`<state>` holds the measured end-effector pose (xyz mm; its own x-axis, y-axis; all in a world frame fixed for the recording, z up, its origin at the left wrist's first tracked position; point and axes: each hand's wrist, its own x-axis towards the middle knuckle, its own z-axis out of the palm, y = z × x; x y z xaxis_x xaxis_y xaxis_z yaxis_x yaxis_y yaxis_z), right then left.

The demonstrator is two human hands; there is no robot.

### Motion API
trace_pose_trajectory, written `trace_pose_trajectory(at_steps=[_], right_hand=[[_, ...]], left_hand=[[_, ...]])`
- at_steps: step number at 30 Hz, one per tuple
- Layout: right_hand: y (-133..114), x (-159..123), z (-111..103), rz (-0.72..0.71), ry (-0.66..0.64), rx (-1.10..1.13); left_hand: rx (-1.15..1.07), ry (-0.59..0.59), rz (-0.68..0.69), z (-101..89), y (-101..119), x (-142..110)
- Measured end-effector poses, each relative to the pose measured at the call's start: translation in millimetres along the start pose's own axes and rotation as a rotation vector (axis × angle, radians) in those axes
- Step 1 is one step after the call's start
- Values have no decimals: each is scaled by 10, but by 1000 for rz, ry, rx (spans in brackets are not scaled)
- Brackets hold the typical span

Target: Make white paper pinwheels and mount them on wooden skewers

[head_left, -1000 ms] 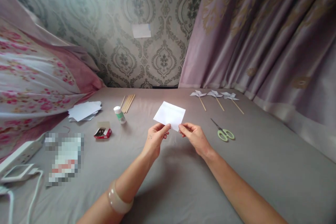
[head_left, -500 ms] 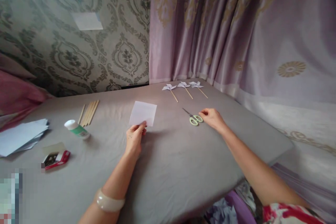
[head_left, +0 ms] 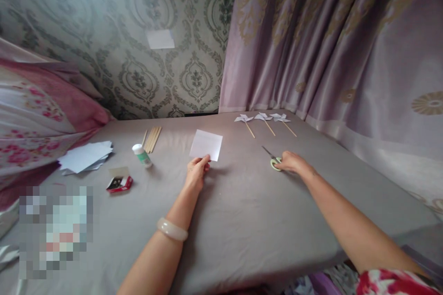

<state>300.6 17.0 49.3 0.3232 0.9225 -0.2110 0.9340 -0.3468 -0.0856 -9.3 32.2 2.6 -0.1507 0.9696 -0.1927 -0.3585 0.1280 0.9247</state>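
Note:
A square sheet of white paper (head_left: 206, 144) is pinched at its lower edge between the thumb and fingers of my left hand (head_left: 196, 171). On the right, my right hand (head_left: 293, 163) has its fingers closed on the pale green handles of a pair of scissors (head_left: 275, 163). Their dark blades point away to the upper left, and my fingers cover part of the handles. Three white paper pinwheels on sticks lie behind the scissors, among them the leftmost pinwheel (head_left: 244, 120).
Left on the grey cloth-covered table (head_left: 221, 230) are several wooden sticks (head_left: 153, 139), a white-capped glue bottle (head_left: 142, 156), an open red box (head_left: 120, 183) of small dark items and a paper stack (head_left: 86, 156). A purple curtain (head_left: 277, 41) hangs behind, right.
My right hand has moved from beside the scissors onto their handles and closed on them. My left hand still holds the paper. The whole view has turned to the left.

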Motion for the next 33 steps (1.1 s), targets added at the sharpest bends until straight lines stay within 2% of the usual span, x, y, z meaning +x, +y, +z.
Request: trace_pose_trajectory(at_steps=[7,15,17,20,23,27,33], right_hand=[[49,-237,-18,48,-122,121],[396,-960,93,56,-145,555],[537,-1093,94,32,-144,711],[728,-1178,75,26,-118,1168],[777,-1178,36,-55,-87,1450],[496,-1167,46,-172,-143,1588],[-348,-1086,239,-288,-397,1714]], left_hand=[[-58,-28,-11,-16,20,-2],[-61,-68,1,-43,32,-68],[-60,-76,4,-46,31,-74],[-59,-87,6,-44,31,-75],[-57,-90,0,-37,32,-76],[-52,-85,-16,-26,37,-77],[-58,-65,-19,-35,42,-93]])
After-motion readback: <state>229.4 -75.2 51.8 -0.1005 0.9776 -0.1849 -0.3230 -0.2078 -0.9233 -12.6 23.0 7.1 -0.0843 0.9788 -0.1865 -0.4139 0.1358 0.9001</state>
